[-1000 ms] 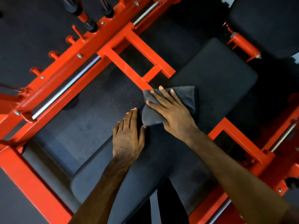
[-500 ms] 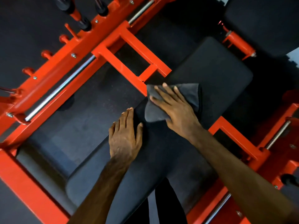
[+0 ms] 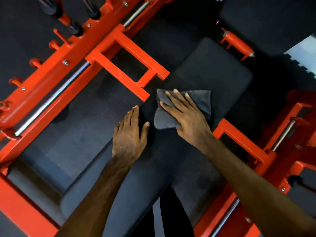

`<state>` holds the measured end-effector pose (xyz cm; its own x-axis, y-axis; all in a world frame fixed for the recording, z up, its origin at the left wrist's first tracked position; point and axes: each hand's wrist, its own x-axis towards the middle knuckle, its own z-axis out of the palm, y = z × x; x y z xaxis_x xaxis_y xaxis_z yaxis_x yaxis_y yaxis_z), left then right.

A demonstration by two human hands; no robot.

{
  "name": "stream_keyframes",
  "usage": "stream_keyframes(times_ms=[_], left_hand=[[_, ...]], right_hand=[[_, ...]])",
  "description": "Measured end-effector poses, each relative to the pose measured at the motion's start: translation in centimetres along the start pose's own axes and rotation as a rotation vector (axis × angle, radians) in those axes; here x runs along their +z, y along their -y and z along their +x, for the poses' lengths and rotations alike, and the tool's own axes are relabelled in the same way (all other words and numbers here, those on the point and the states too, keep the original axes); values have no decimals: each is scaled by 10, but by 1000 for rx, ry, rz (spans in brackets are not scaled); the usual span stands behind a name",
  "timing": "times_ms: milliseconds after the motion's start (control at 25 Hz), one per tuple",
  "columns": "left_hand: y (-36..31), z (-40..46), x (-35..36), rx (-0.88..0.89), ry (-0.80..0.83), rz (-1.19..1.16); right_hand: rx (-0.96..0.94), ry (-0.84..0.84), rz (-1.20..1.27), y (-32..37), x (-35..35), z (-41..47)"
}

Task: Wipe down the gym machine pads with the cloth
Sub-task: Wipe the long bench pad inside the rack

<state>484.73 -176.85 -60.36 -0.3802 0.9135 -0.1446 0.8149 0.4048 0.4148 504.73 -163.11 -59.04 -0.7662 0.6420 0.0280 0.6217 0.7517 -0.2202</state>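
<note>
A long black padded bench (image 3: 213,72) runs diagonally from lower left to upper right inside a red machine frame. A folded dark grey cloth (image 3: 200,101) lies on the pad near its middle. My right hand (image 3: 186,115) lies flat on the cloth with straight, spread fingers pressing it onto the pad. My left hand (image 3: 130,135) rests flat on the pad's left edge, just left of the cloth, fingers straight and together, holding nothing.
Red steel frame rails (image 3: 71,53) with a chrome guide rod (image 3: 51,98) run along the left; a red bracket (image 3: 130,64) ends close to the cloth. More red frame (image 3: 242,142) flanks the right. A second black pad (image 3: 266,23) sits top right. Dark rubber floor lies below.
My right hand has slid the cloth a little up and to the right along the pad. My left hand stays flat on the pad's edge.
</note>
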Motion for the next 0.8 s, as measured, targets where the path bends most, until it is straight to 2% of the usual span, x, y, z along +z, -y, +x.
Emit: stream_keyframes(times_ms=[40, 120, 200, 280, 360, 440, 520, 600, 760, 800], left_hand=[[0, 1, 0, 3, 0, 1], [2, 2, 2, 0, 5, 12], [3, 2, 5, 10, 5, 32], [2, 2, 7, 6, -14, 59], [-2, 1, 5, -11, -23, 62], [-4, 2, 2, -9, -17, 42], [-2, 4, 1, 6, 5, 18], [-1, 8, 1, 32, 21, 1], [-4, 18, 6, 76, 25, 15], [-5, 18, 7, 75, 18, 27]], right_hand=[[6, -2, -12, -12, -5, -17], [165, -45, 4, -27, -10, -24], [365, -83, 6, -25, -8, 4], [460, -106, 27, -12, -7, 37], [349, -82, 49, -5, -7, 37], [111, -14, 15, -7, -10, -3], [-13, 12, -11, -16, -14, -54], [45, -35, 5, -29, -20, -74], [384, -127, 31, -14, -10, -18], [407, -130, 48, -4, -8, -7]])
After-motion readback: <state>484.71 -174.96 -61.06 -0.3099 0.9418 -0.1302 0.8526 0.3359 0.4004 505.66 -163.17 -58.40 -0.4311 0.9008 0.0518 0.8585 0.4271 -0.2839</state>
